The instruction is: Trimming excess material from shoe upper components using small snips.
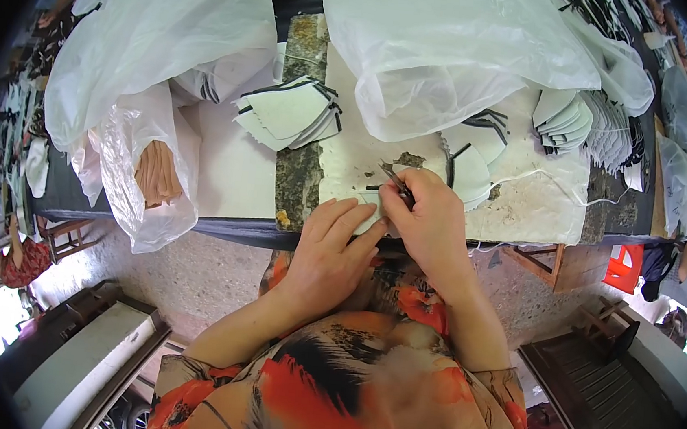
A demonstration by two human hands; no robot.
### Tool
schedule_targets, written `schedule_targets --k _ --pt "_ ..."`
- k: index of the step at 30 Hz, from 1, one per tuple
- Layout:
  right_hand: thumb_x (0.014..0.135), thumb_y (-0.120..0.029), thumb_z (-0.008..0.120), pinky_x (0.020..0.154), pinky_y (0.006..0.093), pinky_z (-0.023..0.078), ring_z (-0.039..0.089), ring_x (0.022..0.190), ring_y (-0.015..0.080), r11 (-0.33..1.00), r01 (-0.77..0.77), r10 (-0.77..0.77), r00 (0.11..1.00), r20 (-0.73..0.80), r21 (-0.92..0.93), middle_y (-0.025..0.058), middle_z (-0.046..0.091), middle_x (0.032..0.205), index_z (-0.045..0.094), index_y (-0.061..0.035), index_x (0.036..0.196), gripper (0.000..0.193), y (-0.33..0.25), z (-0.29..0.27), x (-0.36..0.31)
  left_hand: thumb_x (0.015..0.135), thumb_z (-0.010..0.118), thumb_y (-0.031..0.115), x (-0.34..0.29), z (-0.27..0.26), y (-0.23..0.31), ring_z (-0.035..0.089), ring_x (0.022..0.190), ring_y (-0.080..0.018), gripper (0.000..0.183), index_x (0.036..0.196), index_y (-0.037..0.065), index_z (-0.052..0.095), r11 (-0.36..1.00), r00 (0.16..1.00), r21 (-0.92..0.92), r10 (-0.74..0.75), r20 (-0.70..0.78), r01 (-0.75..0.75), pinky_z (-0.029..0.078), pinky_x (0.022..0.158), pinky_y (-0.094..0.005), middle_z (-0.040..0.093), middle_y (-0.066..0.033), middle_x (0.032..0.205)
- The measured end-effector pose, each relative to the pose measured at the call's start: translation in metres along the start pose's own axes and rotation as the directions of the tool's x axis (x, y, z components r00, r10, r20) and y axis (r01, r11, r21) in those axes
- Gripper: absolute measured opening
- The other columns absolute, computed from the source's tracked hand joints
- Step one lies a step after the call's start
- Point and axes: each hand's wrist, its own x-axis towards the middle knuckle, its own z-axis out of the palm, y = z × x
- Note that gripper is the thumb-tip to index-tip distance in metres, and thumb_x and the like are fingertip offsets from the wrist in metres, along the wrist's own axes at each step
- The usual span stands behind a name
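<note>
My right hand (429, 218) is closed around small dark metal thread snips (395, 180), their tips pointing up and left over the worktop. Close beside it, my left hand (331, 242) holds a white fabric piece (372, 201) with a dark edge at the front of the table. Its fingers lie over the piece and hide most of it. Just beyond my right hand lie white curved pieces with black trim (471, 175). To the left rests a stack of similar black-edged white pieces (291, 114).
Large translucent plastic bags (465, 37) cover the back of the table. An open clear bag with tan strips (159, 174) hangs over the front left edge. More stacked white pieces (564, 119) stand at right, near a white cord (539, 173). A wooden stool (539, 264) is below.
</note>
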Motion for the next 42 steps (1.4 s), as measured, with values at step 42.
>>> schedule_targets --k 42 --pt "0.091 -0.023 0.069 0.069 0.0467 0.054 0.069 0.080 0.0366 0.971 -0.017 0.012 1.000 -0.025 -0.238 0.0132 0.069 0.089 0.064 -0.0069 0.093 0.017 0.004 -0.026 -0.004 0.092 0.071 0.047 0.010 0.001 0.014 0.044 0.141 -0.0363 0.069 0.148 0.009 0.054 0.965 0.985 0.218 -0.162 0.052 0.147 0.026 0.120 -0.0584 0.053 -0.0141 0.147"
